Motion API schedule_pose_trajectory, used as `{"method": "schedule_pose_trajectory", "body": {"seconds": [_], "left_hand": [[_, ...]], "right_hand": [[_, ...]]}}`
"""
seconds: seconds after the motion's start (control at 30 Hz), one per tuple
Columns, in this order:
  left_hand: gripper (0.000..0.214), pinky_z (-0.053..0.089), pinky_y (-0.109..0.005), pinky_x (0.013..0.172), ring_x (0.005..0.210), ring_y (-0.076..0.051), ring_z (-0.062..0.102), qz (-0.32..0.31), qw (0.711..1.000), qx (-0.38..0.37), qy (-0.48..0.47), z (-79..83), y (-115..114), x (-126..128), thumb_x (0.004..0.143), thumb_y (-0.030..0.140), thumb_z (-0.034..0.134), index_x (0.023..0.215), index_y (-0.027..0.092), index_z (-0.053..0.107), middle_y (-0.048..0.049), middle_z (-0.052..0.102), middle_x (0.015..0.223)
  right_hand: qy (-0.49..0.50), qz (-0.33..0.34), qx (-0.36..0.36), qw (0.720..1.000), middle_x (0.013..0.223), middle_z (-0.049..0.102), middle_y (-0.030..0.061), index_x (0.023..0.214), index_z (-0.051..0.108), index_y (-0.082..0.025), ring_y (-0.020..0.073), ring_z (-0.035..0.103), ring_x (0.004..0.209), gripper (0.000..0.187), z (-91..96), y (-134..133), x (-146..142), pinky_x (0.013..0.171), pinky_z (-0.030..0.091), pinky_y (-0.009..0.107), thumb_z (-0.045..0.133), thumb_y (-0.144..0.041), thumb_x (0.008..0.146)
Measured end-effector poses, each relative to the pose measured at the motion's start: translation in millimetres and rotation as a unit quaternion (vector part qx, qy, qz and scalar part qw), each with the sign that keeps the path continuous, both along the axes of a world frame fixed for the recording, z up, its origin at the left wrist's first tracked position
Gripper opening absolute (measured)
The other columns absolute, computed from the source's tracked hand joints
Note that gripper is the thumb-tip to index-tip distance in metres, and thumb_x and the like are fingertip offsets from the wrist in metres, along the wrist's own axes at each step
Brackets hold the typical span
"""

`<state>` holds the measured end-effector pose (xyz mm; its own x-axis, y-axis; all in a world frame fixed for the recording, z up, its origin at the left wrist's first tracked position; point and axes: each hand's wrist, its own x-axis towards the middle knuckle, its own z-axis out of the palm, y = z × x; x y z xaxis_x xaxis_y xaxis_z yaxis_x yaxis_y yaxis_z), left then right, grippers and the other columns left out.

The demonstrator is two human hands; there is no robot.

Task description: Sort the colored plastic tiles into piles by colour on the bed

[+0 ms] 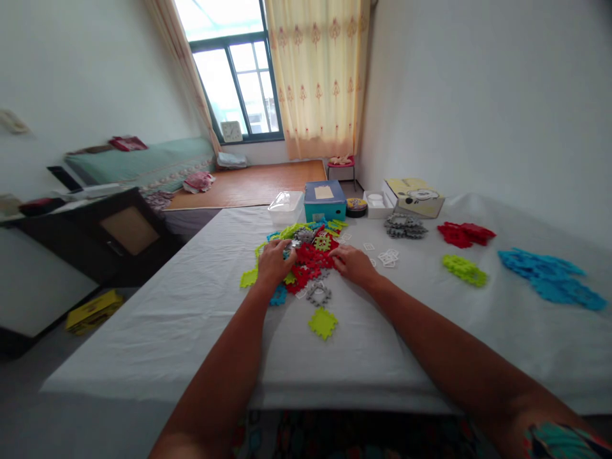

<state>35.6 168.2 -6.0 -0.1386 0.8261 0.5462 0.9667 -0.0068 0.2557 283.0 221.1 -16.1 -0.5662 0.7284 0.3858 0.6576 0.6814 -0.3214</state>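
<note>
A mixed heap of flat, notched interlocking foam-like puzzle pieces lies on the white-covered table; red puzzle pieces [313, 258] fill its middle, with green, blue and grey ones around. My left hand [273, 262] is on the heap's left side, thumb and fingers closed on a small grey piece [295, 244]. On the right side, my right hand [354, 264] has its fingers closed at the edge of a red piece. Nearer to me are a grey openwork piece [319, 294] and a green square piece [324, 323].
Sorted groups lie to the right: grey pieces [405, 227], red pieces [465, 234], green pieces [465, 270] and blue pieces [549, 275]. Small white frames [389, 257] lie beside my right hand. Behind stand a clear plastic tub [285, 205], a blue box [325, 201] and a yellow box [414, 196].
</note>
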Motion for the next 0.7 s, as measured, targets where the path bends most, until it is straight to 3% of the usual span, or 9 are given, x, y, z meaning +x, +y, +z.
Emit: {"method": "schedule_pose_trajectory", "body": {"seconds": [0.07,0.17,0.33,0.53,0.7], "left_hand": [[0.035,0.041,-0.045,0.102,0.122,-0.029,0.049,-0.003,1.0,0.024,0.018,0.0,-1,2,0.084,0.032,0.059,0.118,0.028,0.066,-0.008,0.057,0.128],[0.028,0.032,-0.047,0.11,0.131,-0.028,0.04,-0.079,0.995,0.037,0.057,0.1,-4,13,0.086,0.032,0.059,0.112,0.031,0.069,-0.0041,0.055,0.133],[0.021,0.027,-0.051,0.109,0.127,-0.03,0.043,-0.161,0.985,-0.038,0.058,-2.0,-6,37,0.08,0.04,0.069,0.097,0.028,0.073,-0.0048,0.061,0.123],[0.011,0.038,-0.044,0.101,0.109,-0.025,0.054,-0.187,0.982,-0.022,0.003,-7.3,1,33,0.074,0.029,0.075,0.079,0.023,0.069,-0.0045,0.066,0.105],[0.008,0.046,-0.037,0.09,0.093,-0.02,0.06,-0.242,0.968,0.009,-0.062,-5.1,2,26,0.083,0.029,0.066,0.083,0.022,0.065,-0.0025,0.067,0.089]], "right_hand": [[0.01,0.002,0.002,1.0,0.107,0.07,0.0064,0.102,0.071,-0.022,0.0193,0.061,0.1,0.022,0.0,-1,-1,0.088,0.045,0.029,0.052,-0.024,0.092],[0.024,0.006,0.006,1.0,0.107,0.07,0.0061,0.102,0.071,-0.022,0.0192,0.062,0.1,0.021,-0.2,-1,-2,0.089,0.045,0.03,0.053,-0.023,0.091],[0.032,0.001,0.008,0.999,0.105,0.07,0.0061,0.101,0.071,-0.022,0.0196,0.062,0.098,0.02,-4.4,0,-2,0.087,0.046,0.03,0.054,-0.022,0.09],[0.095,0.022,-0.006,0.995,0.107,0.07,0.008,0.108,0.069,-0.019,0.0197,0.063,0.098,0.024,-9.5,5,-6,0.089,0.047,0.031,0.053,-0.03,0.093],[0.136,0.098,-0.028,0.985,0.113,0.069,0.0101,0.115,0.066,-0.018,0.021,0.063,0.104,0.031,-10.0,6,-7,0.094,0.046,0.034,0.063,-0.03,0.087]]}}
